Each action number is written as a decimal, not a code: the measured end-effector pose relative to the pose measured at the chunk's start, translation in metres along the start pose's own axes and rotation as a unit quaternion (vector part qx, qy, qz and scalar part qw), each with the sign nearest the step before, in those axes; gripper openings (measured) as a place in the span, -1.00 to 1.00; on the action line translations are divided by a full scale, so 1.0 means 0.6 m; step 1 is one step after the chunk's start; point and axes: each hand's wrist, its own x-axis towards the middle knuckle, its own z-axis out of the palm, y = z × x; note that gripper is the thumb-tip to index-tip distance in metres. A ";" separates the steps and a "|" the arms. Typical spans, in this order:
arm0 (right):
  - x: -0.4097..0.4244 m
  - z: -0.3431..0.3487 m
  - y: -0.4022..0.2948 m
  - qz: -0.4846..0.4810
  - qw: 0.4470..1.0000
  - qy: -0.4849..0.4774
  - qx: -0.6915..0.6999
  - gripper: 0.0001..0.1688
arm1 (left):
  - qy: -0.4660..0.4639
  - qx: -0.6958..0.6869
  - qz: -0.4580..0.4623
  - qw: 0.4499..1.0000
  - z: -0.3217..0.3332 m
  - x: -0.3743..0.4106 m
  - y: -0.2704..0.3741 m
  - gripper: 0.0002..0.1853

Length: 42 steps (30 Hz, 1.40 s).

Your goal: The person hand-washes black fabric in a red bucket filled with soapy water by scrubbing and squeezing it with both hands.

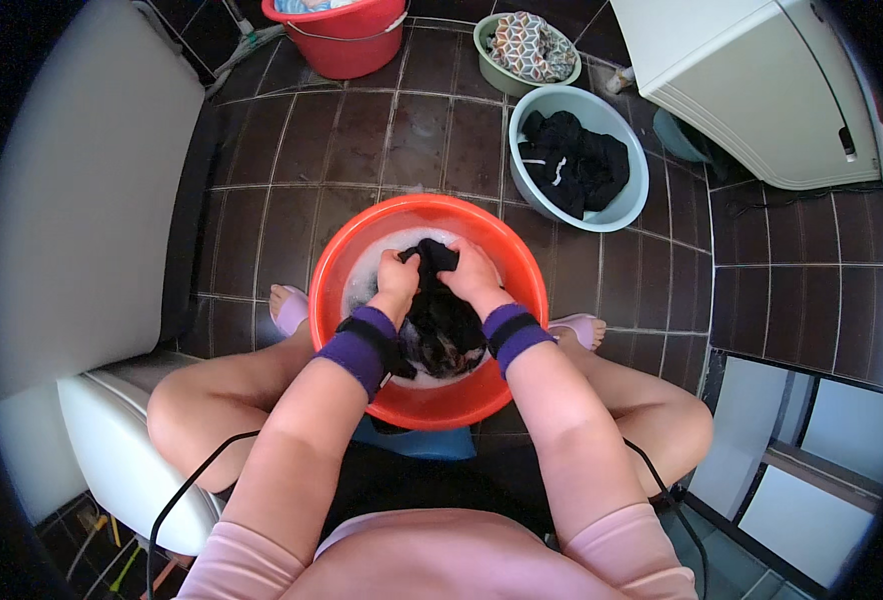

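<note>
An orange-red plastic basin [428, 417] stands on the floor between my legs, with white suds along the water in it. Inside lies a wet black garment [443, 319], partly sunk in the soapy water. My left hand [398, 276] grips a raised fold of the black cloth from the left. On the other side of that fold, my right hand [471, 271] pinches the fabric between thumb and fingers. The two hands are a short way apart, near the basin's middle. Purple wristbands with black straps wrap both wrists.
A light blue basin [520, 180] with black clothes stands ahead on the right. Behind it is a green basin [513, 84] holding patterned cloth. A red bucket [344, 49] stands at the back left, a white washing machine [756, 97] at the right. Dark tiles [366, 135] cover the floor.
</note>
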 end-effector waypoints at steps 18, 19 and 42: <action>0.039 0.118 0.071 0.103 0.970 -0.196 -0.099 -0.68 | -0.143 0.414 -0.004 0.899 0.057 0.095 -0.113 -0.61; 0.038 0.113 0.053 0.107 0.974 -0.184 -0.083 -0.67 | -0.165 0.442 0.021 0.881 0.040 0.108 -0.121 -0.62; -0.261 -0.047 -0.193 -0.186 0.961 0.184 0.092 -0.75 | -0.274 -0.418 -0.136 0.855 -0.070 -0.172 0.017 -0.69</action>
